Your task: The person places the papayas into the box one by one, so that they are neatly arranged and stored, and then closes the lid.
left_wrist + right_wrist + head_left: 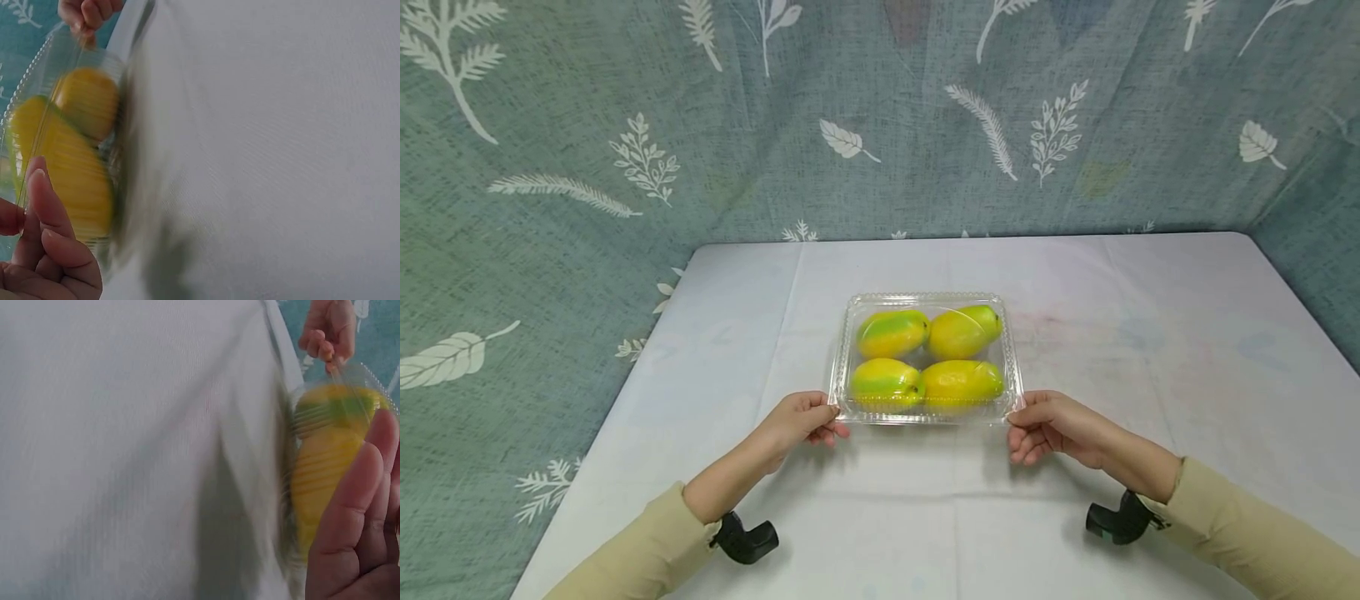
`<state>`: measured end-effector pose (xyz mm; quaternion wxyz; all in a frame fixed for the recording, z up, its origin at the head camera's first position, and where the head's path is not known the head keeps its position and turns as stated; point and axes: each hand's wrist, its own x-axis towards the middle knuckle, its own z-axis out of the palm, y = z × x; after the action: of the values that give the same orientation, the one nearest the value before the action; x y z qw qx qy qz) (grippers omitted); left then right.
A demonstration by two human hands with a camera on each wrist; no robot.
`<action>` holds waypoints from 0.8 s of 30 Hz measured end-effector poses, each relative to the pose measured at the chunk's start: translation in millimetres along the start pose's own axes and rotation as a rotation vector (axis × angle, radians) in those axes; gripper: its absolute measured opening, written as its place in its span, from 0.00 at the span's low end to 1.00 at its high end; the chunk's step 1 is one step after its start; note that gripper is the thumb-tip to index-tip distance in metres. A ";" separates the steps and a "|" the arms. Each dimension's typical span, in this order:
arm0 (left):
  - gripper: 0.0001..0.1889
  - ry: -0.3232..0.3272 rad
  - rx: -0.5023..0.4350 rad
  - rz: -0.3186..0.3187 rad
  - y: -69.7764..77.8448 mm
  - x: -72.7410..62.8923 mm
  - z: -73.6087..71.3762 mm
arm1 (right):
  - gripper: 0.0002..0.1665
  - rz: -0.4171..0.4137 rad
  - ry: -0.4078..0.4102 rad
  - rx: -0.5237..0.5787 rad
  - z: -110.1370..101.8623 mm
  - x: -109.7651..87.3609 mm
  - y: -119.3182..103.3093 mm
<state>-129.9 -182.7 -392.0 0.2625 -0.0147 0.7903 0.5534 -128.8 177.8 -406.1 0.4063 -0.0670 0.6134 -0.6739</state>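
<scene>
A lidded clear plastic container [925, 418] is centred before me in the head view, with several yellow-green mangoes [964, 333] inside in two rows. My left hand [801, 423] pinches its near left corner between thumb and fingers. At the near right corner, my right hand [1054, 429] pinches the rim in the same way, its lower fingers curled beneath. Both wrist views show the ribbed container wall from the side, mangoes [87, 103] behind the plastic. In the right wrist view, yellow fruit [325, 481] shows through the wall beside the fingers [350, 506].
A white cloth [880, 533] covers the table, with shadows under the hands. Behind and to the left hangs a grey-green curtain [910, 192] with white leaf prints. A black wrist mount [747, 540] sits on the left sleeve, another [1118, 518] on the right.
</scene>
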 end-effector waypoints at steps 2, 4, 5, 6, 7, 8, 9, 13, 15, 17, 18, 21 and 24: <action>0.10 0.012 0.008 0.000 -0.6 0.1 0.1 | 0.07 -0.001 0.002 -0.016 -1.0 -0.1 0.1; 0.11 0.024 0.013 -0.002 -1.4 0.1 0.1 | 0.07 0.005 0.010 -0.035 -1.9 -0.6 0.4; 0.11 0.030 0.012 -0.004 -2.1 0.1 0.1 | 0.08 0.012 0.017 -0.046 -2.3 -1.0 0.6; 0.11 0.036 0.013 -0.007 -2.6 -0.1 0.0 | 0.08 0.020 0.026 -0.059 -2.9 -1.6 0.9; 0.11 0.041 0.017 -0.009 -3.3 -0.2 -0.2 | 0.09 0.025 0.035 -0.074 -3.4 -2.4 1.2; 0.12 0.044 0.025 -0.011 -3.9 -0.4 -0.6 | 0.11 0.030 0.042 -0.090 -4.1 -3.5 1.3; 0.12 0.045 0.031 -0.013 -4.3 -0.8 -1.1 | 0.13 0.036 0.050 -0.111 -4.9 -4.7 1.5; 0.16 0.027 0.078 -0.014 -4.7 -2.4 -6.6 | 0.23 0.033 0.081 -0.196 -12.0 -11.6 1.8; 0.18 0.020 0.093 -0.014 -3.6 -3.3 -10.9 | 0.26 0.027 0.111 -0.237 -17.0 -15.9 0.4; 0.19 0.027 0.098 -0.014 -1.9 -4.0 -16.0 | 0.29 0.015 0.164 -0.283 -21.8 -20.6 -2.4; 0.19 0.037 0.100 -0.013 -0.7 -4.3 -18.8 | 0.30 0.007 0.200 -0.315 -24.0 -22.9 -4.4; 0.21 0.088 0.117 0.004 3.9 -4.1 -28.0 | 0.33 -0.037 0.314 -0.444 -29.0 -30.6 -11.9; 0.23 0.157 0.176 0.061 9.1 -2.4 -37.6 | 0.36 -0.100 0.415 -0.581 -32.8 -37.3 -19.6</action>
<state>-145.6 -213.0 -373.7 0.1831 -0.0110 0.8541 0.4867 -132.6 225.0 -381.4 0.2037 -0.0711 0.8447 -0.4898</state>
